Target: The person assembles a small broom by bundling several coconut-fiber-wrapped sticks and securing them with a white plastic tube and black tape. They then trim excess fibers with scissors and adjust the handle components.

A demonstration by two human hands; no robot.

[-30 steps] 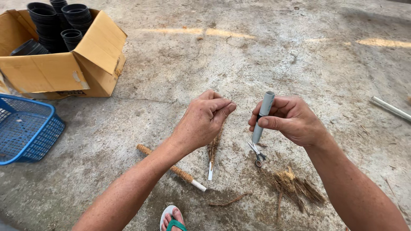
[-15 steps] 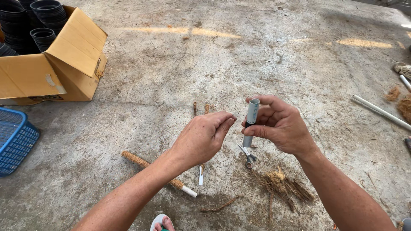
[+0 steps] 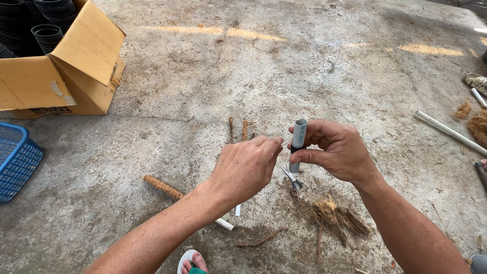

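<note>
i'm seeing the right hand [image 3: 341, 151] gripping one short grey pipe piece [image 3: 298, 144] upright above the concrete floor [image 3: 284, 66]. the left hand [image 3: 246, 170] is pinching closed right beside the pipe; held item too small to tell. one pair of scissors [image 3: 292, 181] is lying below, one fibre-wrapped stick [image 3: 165, 187] left, one cardboard box [image 3: 76, 76], one blue basket [image 3: 18, 160].

grey tube [image 3: 298, 143], blue basket [image 3: 18, 160], brown box [image 3: 66, 71]
</note>
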